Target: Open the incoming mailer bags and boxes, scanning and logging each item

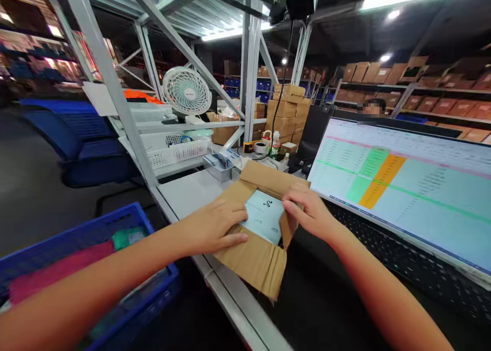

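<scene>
An open cardboard box [253, 256] with its flaps folded out rests at the table's edge. Inside lies a flat, pale item [263, 218] with small dark print and a black squiggle; its kind is unclear. My left hand [215, 225] spreads over the left flap, fingers stretched and thumb apart, fingertips reaching the pale item's edge. On the opposite side, my right hand [309, 210] has curled fingers at the right flap, its thumb pointing inward over the opening. Part of that flap is hidden by the hand.
A monitor [402, 182] and black keyboard [406, 264] stand to the right. Below left is a blue crate [134, 218] with bagged goods. Behind the box are small trays [220, 169], a tape roll [261, 147] and a bottle [275, 145]. A metal post [115, 85] rises left.
</scene>
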Available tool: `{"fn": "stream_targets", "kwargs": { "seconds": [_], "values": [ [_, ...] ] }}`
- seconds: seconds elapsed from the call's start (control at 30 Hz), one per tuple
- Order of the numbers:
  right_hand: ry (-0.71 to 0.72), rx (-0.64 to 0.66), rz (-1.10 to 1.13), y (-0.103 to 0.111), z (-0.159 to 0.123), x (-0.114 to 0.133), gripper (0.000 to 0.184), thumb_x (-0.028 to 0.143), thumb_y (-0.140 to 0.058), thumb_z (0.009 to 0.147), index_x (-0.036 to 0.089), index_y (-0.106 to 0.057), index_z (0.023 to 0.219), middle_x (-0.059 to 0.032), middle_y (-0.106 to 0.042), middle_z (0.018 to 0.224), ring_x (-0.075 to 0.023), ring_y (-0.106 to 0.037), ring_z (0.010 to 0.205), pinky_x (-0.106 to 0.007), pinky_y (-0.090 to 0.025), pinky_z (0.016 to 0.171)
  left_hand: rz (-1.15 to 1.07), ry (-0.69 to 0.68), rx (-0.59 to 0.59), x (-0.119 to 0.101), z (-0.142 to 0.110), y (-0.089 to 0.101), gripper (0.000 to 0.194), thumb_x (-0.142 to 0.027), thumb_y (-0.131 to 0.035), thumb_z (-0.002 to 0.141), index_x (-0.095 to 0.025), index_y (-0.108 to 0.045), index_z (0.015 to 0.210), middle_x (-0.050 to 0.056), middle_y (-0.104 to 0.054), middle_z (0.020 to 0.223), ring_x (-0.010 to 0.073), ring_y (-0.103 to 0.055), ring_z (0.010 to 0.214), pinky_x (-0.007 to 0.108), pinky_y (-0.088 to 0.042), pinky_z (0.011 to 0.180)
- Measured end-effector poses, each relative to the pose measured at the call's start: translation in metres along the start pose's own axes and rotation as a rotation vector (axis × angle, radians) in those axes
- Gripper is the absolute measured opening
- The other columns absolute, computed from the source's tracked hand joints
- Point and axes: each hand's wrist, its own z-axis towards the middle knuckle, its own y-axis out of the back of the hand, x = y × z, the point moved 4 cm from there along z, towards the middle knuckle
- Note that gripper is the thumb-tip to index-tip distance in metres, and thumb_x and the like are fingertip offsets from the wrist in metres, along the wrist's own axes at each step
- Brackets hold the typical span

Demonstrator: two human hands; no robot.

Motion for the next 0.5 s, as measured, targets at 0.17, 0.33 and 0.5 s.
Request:
{"fn": "stream_targets", "kwargs": {
  "seconds": [0.17, 0.33, 0.5],
  "values": [
    [-0.225, 0.136, 0.081, 0.044, -0.058, -0.005, 0.019, 0.037, -0.069, 0.095, 0.021, -0.065, 0.085, 0.001, -0.061, 0.084, -0.0127, -0.055, 0.079, -0.028, -0.04, 0.073, 0.255, 0.041, -0.205, 0.031, -0.035, 0.01, 0.064, -0.073, -0.058, 0.088, -0.019, -0.067, 0.121, 0.017, -0.06, 0.144, 0.0374, -0.048, 0.139, 0.053, -0.031, 0.117],
    [-0.384, 0.359, 0.2, 0.021, -0.089, -0.02, 0.02, 0.033, -0.083, 0.082, 0.021, -0.067, 0.085, 0.0006, -0.063, 0.087, -0.0147, -0.057, 0.084, -0.028, -0.043, 0.077, 0.216, 0.287, -0.232, 0.083, -0.064, -0.021, 0.104, -0.066, -0.082, 0.068, -0.027, -0.039, 0.154, 0.014, -0.044, 0.158, 0.0409, -0.037, 0.146, 0.059, -0.034, 0.117],
    [-0.515, 0.33, 0.044, -0.026, -0.078, -0.03, 0.025, 0.016, -0.09, 0.067, 0.019, -0.065, 0.064, 0.0014, -0.065, 0.074, -0.0156, -0.058, 0.078, -0.028, -0.041, 0.07, 0.08, 0.496, -0.446, 0.078, -0.058, -0.08, 0.11, -0.059, -0.088, 0.066, -0.018, -0.032, 0.152, 0.021, -0.054, 0.143, 0.0399, -0.056, 0.127, 0.056, -0.046, 0.108]
  ]
}}
